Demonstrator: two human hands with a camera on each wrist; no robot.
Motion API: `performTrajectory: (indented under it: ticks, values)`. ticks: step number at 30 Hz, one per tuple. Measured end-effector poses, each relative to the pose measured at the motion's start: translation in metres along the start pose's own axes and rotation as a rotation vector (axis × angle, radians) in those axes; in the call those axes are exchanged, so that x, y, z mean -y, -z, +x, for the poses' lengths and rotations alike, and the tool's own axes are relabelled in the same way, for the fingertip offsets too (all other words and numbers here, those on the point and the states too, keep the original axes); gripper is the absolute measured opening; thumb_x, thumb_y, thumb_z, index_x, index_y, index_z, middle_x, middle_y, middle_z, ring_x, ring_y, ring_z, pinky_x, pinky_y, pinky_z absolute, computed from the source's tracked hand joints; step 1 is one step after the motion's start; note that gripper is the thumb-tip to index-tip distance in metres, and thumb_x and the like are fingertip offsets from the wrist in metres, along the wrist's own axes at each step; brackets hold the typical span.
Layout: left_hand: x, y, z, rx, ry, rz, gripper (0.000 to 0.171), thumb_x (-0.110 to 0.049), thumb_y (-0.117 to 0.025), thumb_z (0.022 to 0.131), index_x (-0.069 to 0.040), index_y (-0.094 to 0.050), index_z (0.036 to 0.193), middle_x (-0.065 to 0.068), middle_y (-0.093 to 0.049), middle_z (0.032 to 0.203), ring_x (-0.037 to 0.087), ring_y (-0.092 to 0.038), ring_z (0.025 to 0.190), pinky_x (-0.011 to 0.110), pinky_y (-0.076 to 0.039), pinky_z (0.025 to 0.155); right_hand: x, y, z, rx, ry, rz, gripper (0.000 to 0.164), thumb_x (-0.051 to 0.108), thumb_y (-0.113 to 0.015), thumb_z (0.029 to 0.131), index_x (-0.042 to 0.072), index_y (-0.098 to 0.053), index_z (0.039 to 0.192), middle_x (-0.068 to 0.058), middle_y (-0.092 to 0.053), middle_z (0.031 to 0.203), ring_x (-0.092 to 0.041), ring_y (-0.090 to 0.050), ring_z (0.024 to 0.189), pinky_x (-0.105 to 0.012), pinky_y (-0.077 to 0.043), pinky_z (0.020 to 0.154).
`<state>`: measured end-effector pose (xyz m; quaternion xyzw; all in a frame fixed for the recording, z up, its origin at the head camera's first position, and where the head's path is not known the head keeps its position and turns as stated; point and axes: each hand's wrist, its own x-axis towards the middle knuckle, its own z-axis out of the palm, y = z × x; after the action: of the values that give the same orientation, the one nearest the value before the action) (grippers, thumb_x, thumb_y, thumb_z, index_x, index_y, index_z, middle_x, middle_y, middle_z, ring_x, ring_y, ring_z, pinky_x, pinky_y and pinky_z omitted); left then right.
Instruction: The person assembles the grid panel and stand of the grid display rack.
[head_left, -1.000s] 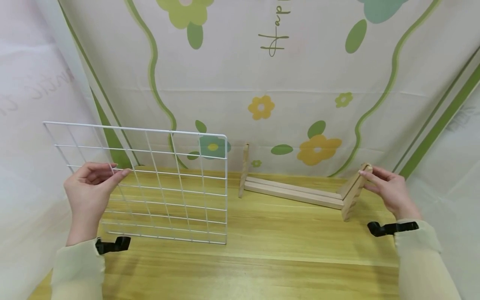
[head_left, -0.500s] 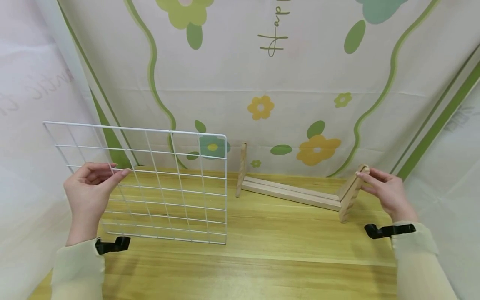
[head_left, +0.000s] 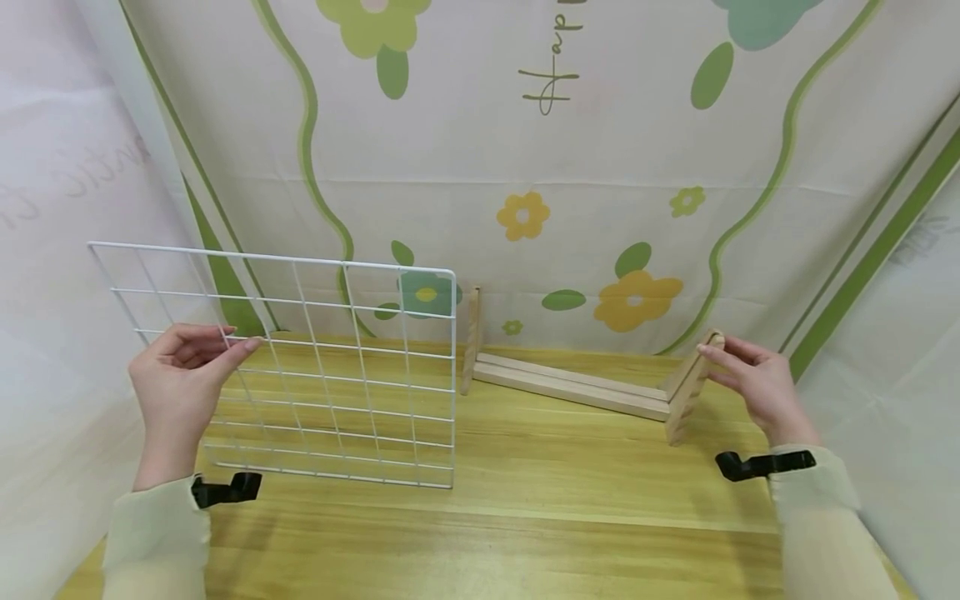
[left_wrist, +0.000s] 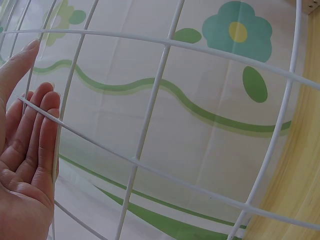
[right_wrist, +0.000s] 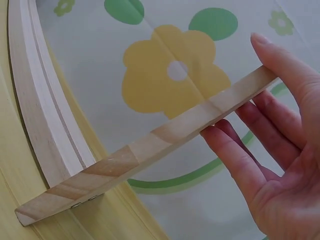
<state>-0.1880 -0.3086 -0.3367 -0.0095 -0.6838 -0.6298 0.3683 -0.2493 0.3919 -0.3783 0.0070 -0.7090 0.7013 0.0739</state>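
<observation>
White wire grid panel [head_left: 300,367] stands upright on its lower edge at the left of the yellow wooden table [head_left: 495,517], its face turned toward the camera. Left hand [head_left: 180,371] steadies it near the left edge, thumb and fingers pinching a wire at mid height; in the left wrist view the straight fingers [left_wrist: 35,135] lie flat along the wires of the panel [left_wrist: 165,125]. Wooden stand [head_left: 577,379] sits on the table to the right of the panel, just beside its right edge but apart from it: two long slats lying side by side, with a short upright crosspiece at each end. Right hand [head_left: 750,383] grips the top of the near, right crosspiece [head_left: 686,387], thumb on one side, fingers on the other; the right wrist view shows the crosspiece [right_wrist: 150,150] pinched at its upper end by fingertips [right_wrist: 227,150]. Flower-printed cloth [head_left: 525,167] hangs behind the table. Black straps show at both wrists over pale sleeves.
</observation>
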Motion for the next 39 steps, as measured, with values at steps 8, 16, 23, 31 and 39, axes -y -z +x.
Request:
performTrajectory:
  ticks: [8, 16, 23, 31, 39]
  values:
    - [0.0, 0.0, 0.0, -0.002, -0.004, -0.002, 0.029, 0.012, -0.087, 0.073, 0.014, -0.066, 0.094, 0.006, -0.074, 0.086, 0.011, -0.069, 0.069, 0.013, -0.055, 0.065, 0.0, -0.011, -0.003, -0.023, -0.013, 0.009, 0.058, 0.014, -0.079, 0.093, 0.002, -0.054, 0.143, 0.009, -0.066, 0.113, -0.004, -0.07, 0.093, -0.026, -0.058, 0.08]
    - [0.0, -0.001, 0.0, -0.001, 0.002, 0.001, 0.03, 0.012, -0.087, 0.073, 0.014, -0.066, 0.094, 0.005, -0.074, 0.087, 0.011, -0.069, 0.069, 0.013, -0.055, 0.064, -0.003, -0.017, -0.004, -0.023, -0.007, -0.023, 0.067, 0.016, -0.079, 0.092, -0.001, -0.047, 0.148, 0.011, -0.064, 0.116, -0.003, -0.069, 0.095, -0.026, -0.058, 0.081]
    - [-0.001, -0.001, 0.0, -0.003, 0.001, 0.029, 0.03, 0.011, -0.087, 0.074, 0.013, -0.066, 0.095, 0.003, -0.074, 0.085, 0.01, -0.069, 0.07, 0.013, -0.055, 0.064, -0.004, -0.021, -0.007, -0.015, 0.003, -0.041, 0.076, 0.017, -0.078, 0.093, -0.01, -0.036, 0.15, 0.012, -0.063, 0.117, -0.003, -0.069, 0.095, -0.027, -0.057, 0.082]
    - [0.0, 0.0, -0.001, -0.002, -0.009, 0.024, 0.03, 0.012, -0.087, 0.074, 0.015, -0.065, 0.095, 0.006, -0.074, 0.087, 0.01, -0.069, 0.07, 0.013, -0.055, 0.066, -0.007, -0.028, -0.009, -0.005, 0.033, 0.008, 0.066, 0.01, -0.076, 0.094, -0.007, -0.043, 0.149, 0.008, -0.067, 0.114, -0.005, -0.07, 0.094, -0.025, -0.058, 0.079]
    - [0.001, -0.001, 0.0, -0.007, -0.011, 0.022, 0.03, 0.012, -0.087, 0.073, 0.015, -0.066, 0.095, 0.007, -0.074, 0.088, 0.01, -0.069, 0.071, 0.013, -0.055, 0.066, -0.003, -0.044, -0.014, 0.016, 0.033, -0.079, 0.072, 0.017, -0.076, 0.095, -0.012, -0.038, 0.15, 0.009, -0.059, 0.12, -0.004, -0.069, 0.096, -0.026, -0.058, 0.081]
